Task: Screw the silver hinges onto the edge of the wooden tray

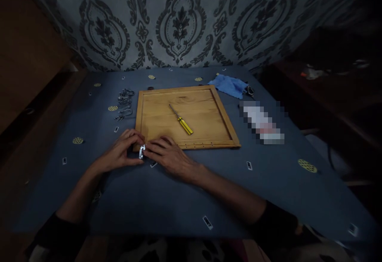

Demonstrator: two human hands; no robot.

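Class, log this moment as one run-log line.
left hand: holds metal piece | right hand: touches metal piece | screwdriver: lying on wooden board

The board (155,123) sits mid-way on the table (179,198), 1 screwdriver (181,119) on it. Fittings (124,103) lie left of it, a cloth (228,85) off its far right corner; your left hand (121,152) and right hand (167,154) meet at its near left corner.

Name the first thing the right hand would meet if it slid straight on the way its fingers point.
The right hand points left, so probably first the small metal part at its fingertips, then the left hand just behind. The dim view leaves depth unsure.
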